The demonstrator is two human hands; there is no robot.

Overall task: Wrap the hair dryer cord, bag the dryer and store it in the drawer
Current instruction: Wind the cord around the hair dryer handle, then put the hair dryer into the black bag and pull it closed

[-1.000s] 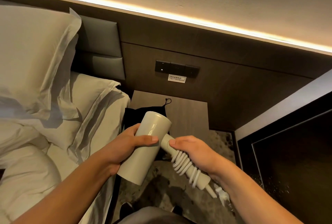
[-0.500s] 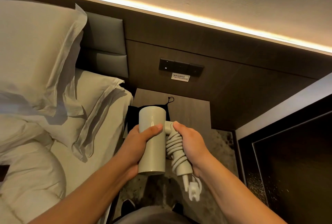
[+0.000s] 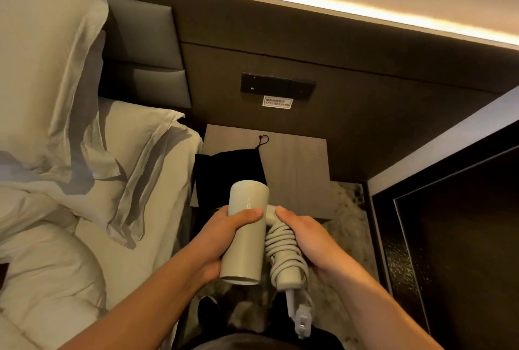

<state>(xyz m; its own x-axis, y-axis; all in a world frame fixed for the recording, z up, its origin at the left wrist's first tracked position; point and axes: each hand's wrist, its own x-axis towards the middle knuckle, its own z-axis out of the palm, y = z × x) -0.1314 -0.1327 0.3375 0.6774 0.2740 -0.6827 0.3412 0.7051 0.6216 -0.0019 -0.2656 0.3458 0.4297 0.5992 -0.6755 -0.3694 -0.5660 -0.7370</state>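
I hold a pale beige hair dryer (image 3: pixel 244 243) in front of me, its barrel upright. My left hand (image 3: pixel 222 234) grips the barrel, thumb across its front. The handle is folded down beside the barrel, with the cord (image 3: pixel 280 245) coiled around it. My right hand (image 3: pixel 306 240) grips the wrapped handle from the right. The white plug (image 3: pixel 302 321) dangles below the handle. A black drawstring bag (image 3: pixel 224 169) lies flat on the wooden nightstand (image 3: pixel 297 169) just beyond the dryer. No drawer is visible.
A bed with white pillows (image 3: pixel 47 74) and a duvet (image 3: pixel 47 273) fills the left. A dark wood wall panel carries a switch plate (image 3: pixel 276 87) and a label. A dark glossy cabinet (image 3: pixel 460 243) stands at the right. Patterned carpet lies below.
The dryer's handle has folded down from sticking out sideways to lying beside the barrel. The barrel turned upright and both hands came closer together. The plug now hangs free below.
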